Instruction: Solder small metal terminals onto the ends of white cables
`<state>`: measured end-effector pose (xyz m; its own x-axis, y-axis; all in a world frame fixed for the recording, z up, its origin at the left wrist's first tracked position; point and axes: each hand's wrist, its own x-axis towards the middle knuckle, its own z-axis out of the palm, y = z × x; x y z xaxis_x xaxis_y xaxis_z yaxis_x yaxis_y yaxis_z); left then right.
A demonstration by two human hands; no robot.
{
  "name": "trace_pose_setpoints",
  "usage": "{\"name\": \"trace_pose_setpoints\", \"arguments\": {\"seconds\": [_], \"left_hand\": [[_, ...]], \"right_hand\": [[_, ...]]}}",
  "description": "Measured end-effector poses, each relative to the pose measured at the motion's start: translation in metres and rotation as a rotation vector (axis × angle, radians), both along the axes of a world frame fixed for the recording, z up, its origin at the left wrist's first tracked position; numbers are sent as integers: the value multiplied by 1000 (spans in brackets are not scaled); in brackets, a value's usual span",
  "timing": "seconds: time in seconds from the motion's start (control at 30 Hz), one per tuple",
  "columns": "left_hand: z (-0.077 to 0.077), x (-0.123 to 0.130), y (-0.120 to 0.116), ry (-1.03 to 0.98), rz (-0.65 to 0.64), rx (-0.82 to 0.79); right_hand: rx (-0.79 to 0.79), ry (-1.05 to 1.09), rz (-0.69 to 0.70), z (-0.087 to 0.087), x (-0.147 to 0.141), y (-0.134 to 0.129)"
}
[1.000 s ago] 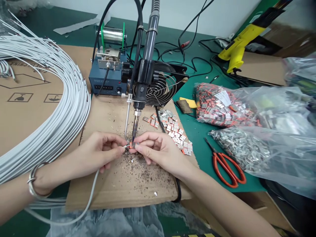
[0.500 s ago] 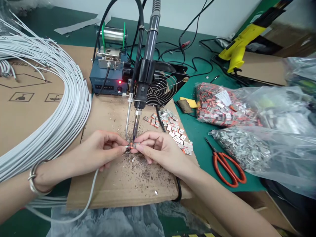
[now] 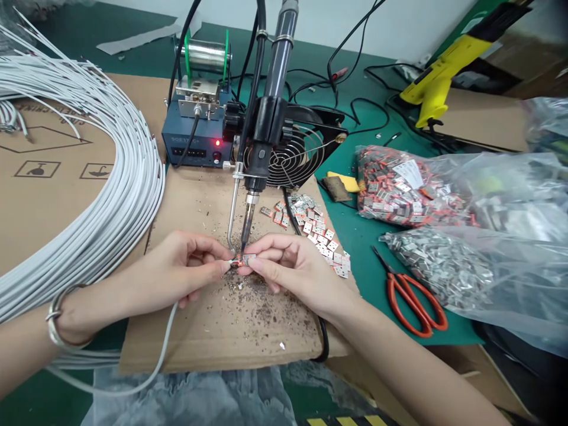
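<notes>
My left hand (image 3: 190,266) pinches the end of a white cable (image 3: 167,331), whose length loops down past the cardboard's front edge. Between the thumb and fingers of my right hand (image 3: 284,266) is a small metal USB connector (image 3: 249,258) with an orange-red insert. The cable's thin wires meet the back of the connector, right under the tip of a clamped soldering iron (image 3: 247,228). Beside that tip ends a bent metal solder feed tube (image 3: 232,216). Whether the tip touches the joint is too small to tell.
A soldering station (image 3: 195,139) with a solder spool (image 3: 206,57) and a fan (image 3: 295,151) stand behind. Loose connectors (image 3: 317,231) lie right of my hands. Further right are red-handled scissors (image 3: 417,302) and bags of parts (image 3: 394,189). Coiled white cables (image 3: 128,195) fill the left.
The view has shifted slightly, so the bench items sit a little further right. Both hands keep their pinch at the iron's tip, with hardly any movement.
</notes>
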<state>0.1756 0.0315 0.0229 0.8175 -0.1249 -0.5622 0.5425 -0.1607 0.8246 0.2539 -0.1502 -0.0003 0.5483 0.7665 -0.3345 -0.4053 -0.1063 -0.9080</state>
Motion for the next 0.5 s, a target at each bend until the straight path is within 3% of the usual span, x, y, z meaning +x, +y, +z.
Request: {"name": "trace_pose_setpoints", "arguments": {"seconds": [0.5], "left_hand": [[0, 2, -1, 21, -24, 69]], "right_hand": [[-54, -69, -15, -2, -3, 4]]}}
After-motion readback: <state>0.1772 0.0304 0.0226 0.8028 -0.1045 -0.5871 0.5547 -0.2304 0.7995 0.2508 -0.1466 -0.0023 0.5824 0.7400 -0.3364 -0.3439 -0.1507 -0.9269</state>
